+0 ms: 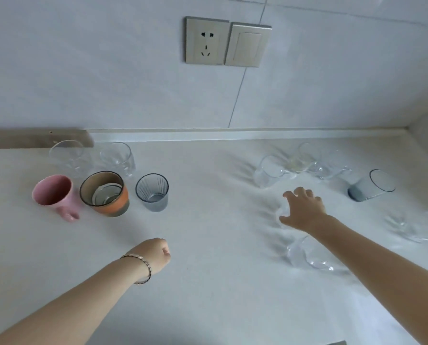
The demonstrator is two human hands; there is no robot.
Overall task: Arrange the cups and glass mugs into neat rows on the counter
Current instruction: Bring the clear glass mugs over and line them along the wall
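On the white counter (208,245) at the left stand a pink mug (54,194), an orange-and-brown cup (105,194) and a ribbed grey glass (152,191) in a row. Two clear glasses (67,155) (118,156) stand behind them. My right hand (303,210) reaches over a clear glass (282,214), fingers spread around its rim. My left hand (155,252) is a closed fist above the counter, holding nothing. At the right are several clear glass mugs (270,171) (305,158) (330,165), a grey tumbler (371,185), and clear glasses (307,255) (412,225).
The tiled wall behind carries a socket (206,41) and a switch (247,44). A wooden strip (33,138) lies along the back left. The counter meets a side wall at the far right (427,135).
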